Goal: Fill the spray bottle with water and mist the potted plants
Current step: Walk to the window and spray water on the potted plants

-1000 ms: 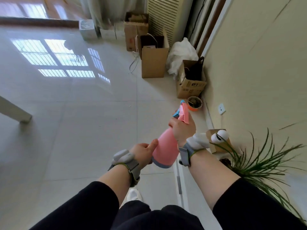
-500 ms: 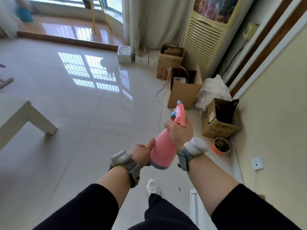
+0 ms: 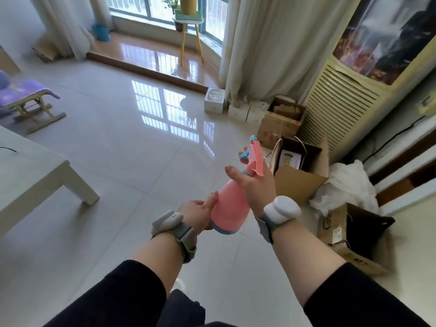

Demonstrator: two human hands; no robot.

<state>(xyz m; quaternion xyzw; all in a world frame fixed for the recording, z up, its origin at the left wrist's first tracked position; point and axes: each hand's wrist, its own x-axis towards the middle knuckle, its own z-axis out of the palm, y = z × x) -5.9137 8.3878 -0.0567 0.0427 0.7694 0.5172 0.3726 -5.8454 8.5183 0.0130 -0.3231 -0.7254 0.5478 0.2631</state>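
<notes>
A pink spray bottle (image 3: 232, 204) with a pink trigger head and blue nozzle is held in front of me, tilted with the nozzle pointing up and away. My right hand (image 3: 256, 185) grips its neck just below the trigger head. My left hand (image 3: 200, 214) cups the bottle's base from the left. A potted plant (image 3: 188, 4) stands on a small round stool (image 3: 188, 22) by the far window, with smaller green plants beside it.
Several open cardboard boxes (image 3: 297, 180) and a white plastic bag (image 3: 344, 185) line the right wall beside a tall standing air conditioner (image 3: 349, 90). A white low table (image 3: 35, 175) is at the left, a purple-cushioned chair (image 3: 26, 100) beyond it. Glossy tiled floor lies ahead.
My view has lifted from the floor and the leafy plant by the right wall toward the window. Both hands have kept the bottle in much the same hold.
</notes>
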